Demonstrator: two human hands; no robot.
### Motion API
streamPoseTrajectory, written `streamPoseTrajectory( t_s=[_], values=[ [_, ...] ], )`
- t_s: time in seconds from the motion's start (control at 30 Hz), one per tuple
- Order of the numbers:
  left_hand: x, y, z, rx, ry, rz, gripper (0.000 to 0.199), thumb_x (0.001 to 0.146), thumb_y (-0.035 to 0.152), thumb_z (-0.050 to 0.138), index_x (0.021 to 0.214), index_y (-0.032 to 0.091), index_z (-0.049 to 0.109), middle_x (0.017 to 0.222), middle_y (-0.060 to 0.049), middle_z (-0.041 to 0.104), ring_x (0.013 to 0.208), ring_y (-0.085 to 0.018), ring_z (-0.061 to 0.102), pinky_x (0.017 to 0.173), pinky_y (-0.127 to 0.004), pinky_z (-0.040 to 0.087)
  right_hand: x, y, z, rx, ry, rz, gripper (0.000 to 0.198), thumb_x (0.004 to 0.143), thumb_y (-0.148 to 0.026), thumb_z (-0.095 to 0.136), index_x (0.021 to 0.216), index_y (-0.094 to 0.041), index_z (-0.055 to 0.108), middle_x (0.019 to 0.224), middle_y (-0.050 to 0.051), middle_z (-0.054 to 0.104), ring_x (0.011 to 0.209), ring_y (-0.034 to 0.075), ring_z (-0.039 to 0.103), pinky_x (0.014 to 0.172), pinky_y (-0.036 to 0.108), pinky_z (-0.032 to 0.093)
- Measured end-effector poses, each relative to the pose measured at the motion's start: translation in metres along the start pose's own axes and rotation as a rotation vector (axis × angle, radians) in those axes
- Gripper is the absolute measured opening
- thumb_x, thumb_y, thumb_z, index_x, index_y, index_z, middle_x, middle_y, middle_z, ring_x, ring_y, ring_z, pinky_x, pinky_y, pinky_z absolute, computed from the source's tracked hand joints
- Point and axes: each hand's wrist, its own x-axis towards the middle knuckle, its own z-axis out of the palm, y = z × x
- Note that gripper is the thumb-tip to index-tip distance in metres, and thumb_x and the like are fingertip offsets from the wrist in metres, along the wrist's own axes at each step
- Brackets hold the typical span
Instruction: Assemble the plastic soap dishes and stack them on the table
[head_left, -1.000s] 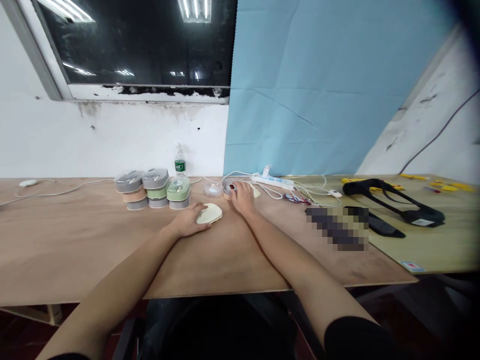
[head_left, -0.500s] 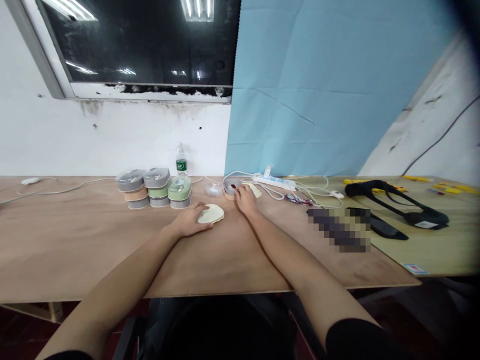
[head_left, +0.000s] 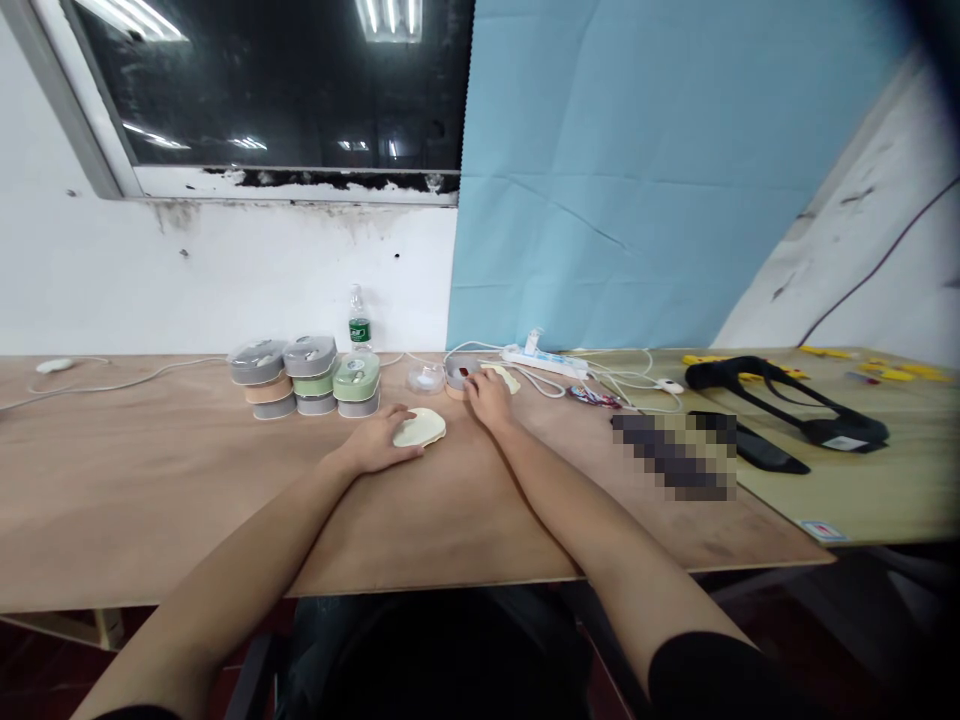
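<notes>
On the wooden table, a flat cream oval piece [head_left: 420, 428] lies in the grip of my left hand [head_left: 377, 438], its thumb and fingers around the left edge. My right hand [head_left: 491, 398] is farther back, its curled fingers at the right side of a small open box [head_left: 456, 385] with a grey upper part and an orange base. Something dark red shows inside this box. Partly behind my right hand lies another cream piece [head_left: 510, 378]. Just left of the box sits a clear plastic container [head_left: 425, 378].
Stacked grey, orange and green lidded boxes [head_left: 311, 385] stand at the left, with a water bottle [head_left: 359, 318] behind. A white power strip [head_left: 546, 362], cables and a shiny wrapper [head_left: 592, 397] lie at the right. Black frame-like gear [head_left: 787, 405] rests on the adjoining table.
The view has shifted slightly. Both hands keep almost the same places, the left at the cream piece and the right at the small box.
</notes>
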Motion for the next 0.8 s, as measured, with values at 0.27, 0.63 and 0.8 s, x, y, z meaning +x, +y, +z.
streamPoseTrajectory(
  t_s=[0.27, 0.63, 0.8],
  values=[
    [-0.0002, 0.0027, -0.0019, 0.002, -0.008, -0.01, 0.072, 0.074, 0.065, 0.057, 0.131, 0.021, 0.05, 0.136, -0.011, 0.046, 0.117, -0.03, 0.051, 0.097, -0.042, 0.043, -0.0003, -0.0016, -0.001, -0.041, -0.019, 0.009, 0.028, 0.093, -0.034, 0.044, 0.101, -0.021, 0.067, 0.105, 0.01, 0.06, 0.096, 0.025, 0.051, 0.085, 0.034, 0.036],
    [0.0002, 0.0009, -0.0003, 0.023, -0.01, 0.007, 0.074, 0.074, 0.067, 0.054, 0.131, 0.021, 0.049, 0.136, -0.011, 0.046, 0.118, -0.029, 0.05, 0.098, -0.04, 0.043, -0.0003, -0.0011, 0.0005, -0.04, -0.04, -0.002, 0.029, 0.093, -0.036, 0.045, 0.097, -0.019, 0.068, 0.101, 0.01, 0.062, 0.092, 0.025, 0.051, 0.083, 0.034, 0.035],
    [0.0001, 0.0026, -0.0017, 0.022, -0.016, 0.004, 0.073, 0.074, 0.068, 0.054, 0.13, 0.021, 0.049, 0.136, -0.011, 0.046, 0.117, -0.029, 0.051, 0.097, -0.04, 0.044, 0.001, -0.0005, 0.0007, -0.011, -0.009, 0.002, 0.028, 0.093, -0.036, 0.044, 0.096, -0.021, 0.068, 0.099, 0.009, 0.062, 0.092, 0.024, 0.052, 0.082, 0.032, 0.035]
  ],
)
